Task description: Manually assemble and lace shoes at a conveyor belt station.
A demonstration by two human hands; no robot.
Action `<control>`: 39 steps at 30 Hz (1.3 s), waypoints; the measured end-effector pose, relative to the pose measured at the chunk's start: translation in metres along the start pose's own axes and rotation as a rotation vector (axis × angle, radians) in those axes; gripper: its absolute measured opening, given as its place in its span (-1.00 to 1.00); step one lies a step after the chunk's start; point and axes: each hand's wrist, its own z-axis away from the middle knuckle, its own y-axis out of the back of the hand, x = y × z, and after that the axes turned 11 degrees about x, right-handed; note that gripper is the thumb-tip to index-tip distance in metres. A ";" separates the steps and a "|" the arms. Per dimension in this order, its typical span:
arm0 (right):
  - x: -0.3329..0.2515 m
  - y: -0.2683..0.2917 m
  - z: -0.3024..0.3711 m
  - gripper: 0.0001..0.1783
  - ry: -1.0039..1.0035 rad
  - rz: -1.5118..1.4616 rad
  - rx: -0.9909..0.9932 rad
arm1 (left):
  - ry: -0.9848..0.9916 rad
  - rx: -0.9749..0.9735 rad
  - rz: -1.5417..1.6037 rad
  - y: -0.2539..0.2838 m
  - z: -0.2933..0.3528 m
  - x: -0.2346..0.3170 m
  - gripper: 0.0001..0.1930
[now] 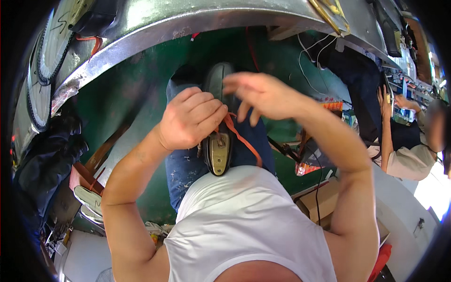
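A dark shoe on a last lies lengthwise on my lap between my jeans-clad thighs, its toe pointing away from me. The last's brass-coloured plate shows at the heel end near my white top. My left hand is closed in a fist over the shoe's left side; what its fingers grip is hidden. An orange-red strap runs from beneath the hands down across my right thigh. Blurred by motion, my right hand hovers over the shoe's right side, its fingers apart with nothing visible in them.
A curved metal bench crosses the far side. Pale shoe soles with dark edging stand at left, above a heap of black material. At right, a co-worker's arm reaches over a bench. A cardboard box sits at lower right.
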 end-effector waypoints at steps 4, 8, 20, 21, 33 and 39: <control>0.023 -0.013 -0.020 -0.69 -0.065 -0.066 -0.204 | 0.065 0.118 -0.076 0.001 0.015 0.002 -0.67; 0.031 -0.011 -0.021 -0.69 0.121 -0.140 -0.070 | 0.236 0.153 -0.125 -0.001 0.022 0.006 -0.78; 0.069 0.034 0.034 -0.87 0.673 0.929 0.302 | 1.619 -0.133 0.717 0.029 0.064 0.040 -0.64; 0.068 0.027 0.031 -0.87 0.672 0.925 0.304 | 1.700 -0.022 0.997 0.029 0.060 0.048 -0.64; 0.043 0.024 0.028 -0.89 0.787 0.773 0.795 | 1.805 0.332 1.288 0.022 0.059 0.061 -0.72; 0.051 -0.033 -0.021 -0.89 0.671 -0.351 0.730 | 1.579 0.264 1.144 0.004 0.056 0.052 -0.72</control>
